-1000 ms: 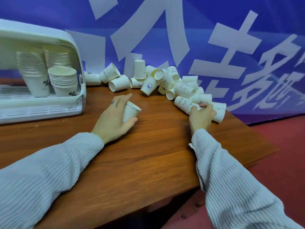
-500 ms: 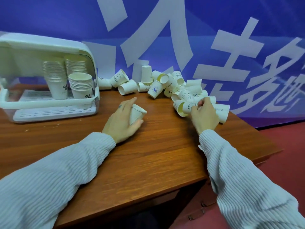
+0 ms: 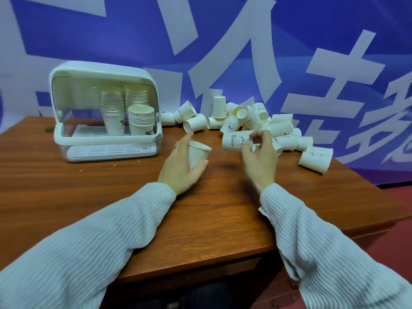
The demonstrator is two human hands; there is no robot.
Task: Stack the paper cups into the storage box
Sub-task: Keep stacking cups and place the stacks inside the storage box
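Note:
My left hand [image 3: 181, 167] grips a white paper cup [image 3: 197, 153] just above the wooden table [image 3: 89, 186], the cup's mouth facing up and to the right. My right hand [image 3: 259, 159] pinches the end of a white "Bear" cup [image 3: 234, 141] that lies on its side, pulled out from the pile of loose cups [image 3: 252, 123]. The white storage box [image 3: 104, 112] stands open at the back left. Three stacks of cups [image 3: 127, 112] stand inside it.
A single cup [image 3: 315, 159] lies on its side at the right, close to the table's edge. A blue banner with white characters [image 3: 245, 52] hangs right behind the table. Red floor [image 3: 396, 210] shows at the right.
My right hand has drawn the "Bear" cup leftward out of the pile toward my left hand. The left hand keeps its cup. The view has shifted, so the whole box now shows.

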